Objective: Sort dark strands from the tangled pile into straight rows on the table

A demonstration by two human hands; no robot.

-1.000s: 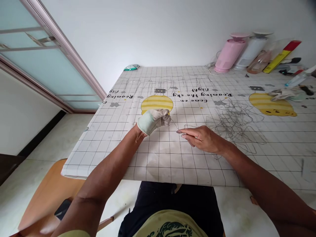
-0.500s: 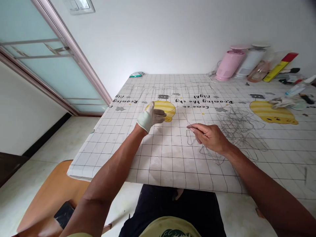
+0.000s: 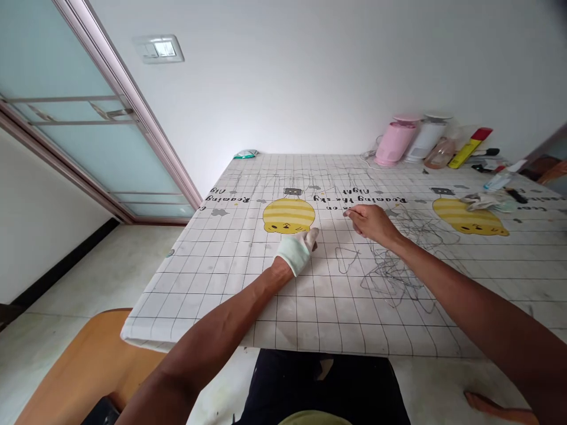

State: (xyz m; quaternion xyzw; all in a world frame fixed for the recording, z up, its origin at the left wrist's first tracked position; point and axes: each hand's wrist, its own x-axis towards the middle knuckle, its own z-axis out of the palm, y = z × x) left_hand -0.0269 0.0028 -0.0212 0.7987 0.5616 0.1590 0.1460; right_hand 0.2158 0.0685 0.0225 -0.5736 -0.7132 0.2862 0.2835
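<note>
My left hand (image 3: 303, 248), in a white glove with a pale green cuff, is just below the printed yellow bear at the middle of the tabletop. Its fingers are curled together, and whatever they hold is too small to make out. My bare right hand (image 3: 370, 223) is raised to its right, with thumb and index finger pinched; nothing between them can be made out clearly. A loose tangle of thin grey wire (image 3: 394, 274) lies under and beside my right forearm. One thin loop of it reaches left between the two hands.
The checked tablecloth (image 3: 212, 295) covers the table. At the back right stand a pink device (image 3: 396, 141), a white device (image 3: 426, 140), a bottle and a yellow-red box (image 3: 470, 147). A glove (image 3: 487, 202) lies right. A green packet (image 3: 245, 154) lies back left. An orange chair (image 3: 88, 360) is lower left.
My left hand has moved right and nearer the table's front, and its spread fingers have closed. My right hand has shifted slightly up and right. The view has tilted upward.
</note>
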